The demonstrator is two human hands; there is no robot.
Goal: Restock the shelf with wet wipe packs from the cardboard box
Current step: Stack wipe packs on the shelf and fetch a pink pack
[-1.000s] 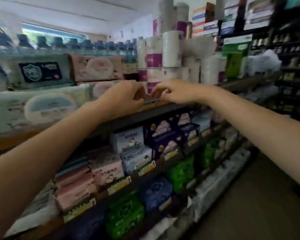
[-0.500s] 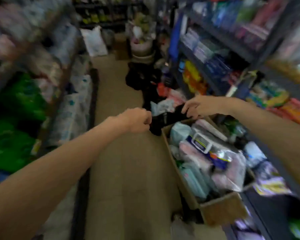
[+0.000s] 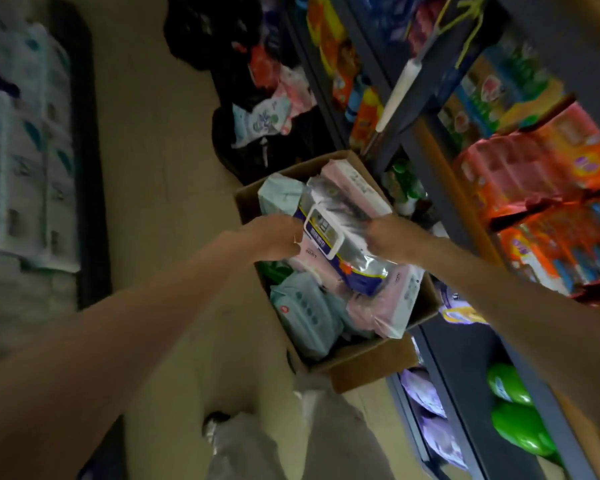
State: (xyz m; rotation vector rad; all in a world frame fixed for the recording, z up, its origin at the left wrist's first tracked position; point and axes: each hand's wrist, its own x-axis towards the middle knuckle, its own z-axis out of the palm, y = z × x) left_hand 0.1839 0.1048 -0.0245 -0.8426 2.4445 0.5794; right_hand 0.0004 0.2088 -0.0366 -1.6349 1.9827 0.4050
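Note:
An open cardboard box stands on the floor beside the right-hand shelving, filled with several wet wipe packs in pink, pale green and silver wrap. On top lies a silver and blue wipe pack with a white flip lid. My left hand grips its left end and my right hand grips its right side. Both hands are curled against the pack's edges. A pale green pack lies lower in the box.
Dark metal shelves on the right hold orange and red packs, green bottles and purple packs. White tissue bundles line the left side of the aisle. Black bags with loose packs sit on the floor beyond the box. My legs stand below.
My view has swung from the upper shelf down to the box on the floor. Both hands have left the shelf edge and taken hold of the silver and blue pack.

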